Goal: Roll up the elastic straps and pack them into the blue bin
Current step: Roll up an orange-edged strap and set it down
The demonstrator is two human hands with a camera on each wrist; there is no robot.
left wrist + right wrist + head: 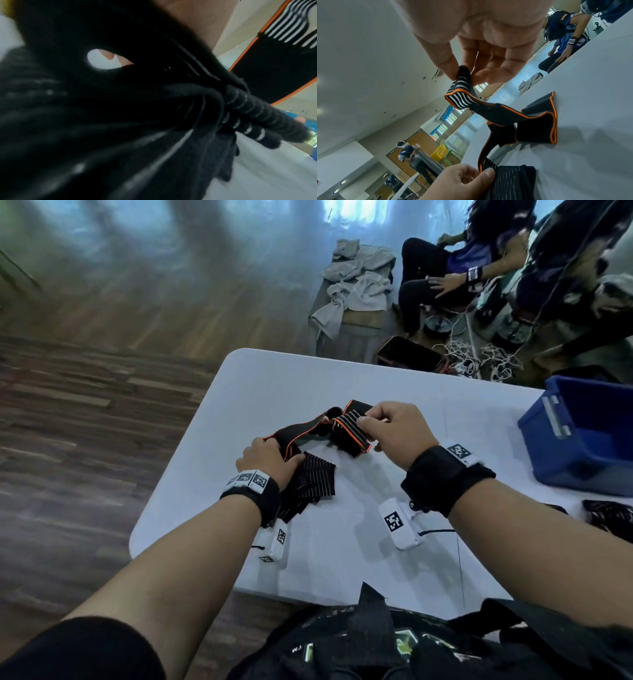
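right hand (pixel 394 429): thumb and fingertips pinch the striped end of the elastic strap (pixel 308 429), lifted to start a roll
left hand (pixel 270 462): curled round the other end, holds it low at the table (pixel 342 378) (keeps it taut, I judge)
strap: unrolled, between hands
blue bin (pixel 582 436): right, well apart

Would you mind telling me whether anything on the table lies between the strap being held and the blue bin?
Nothing visible does. The right hand pinches one end of the strap and the left hand grips the other; the white table between them and the blue bin at the right is bare.
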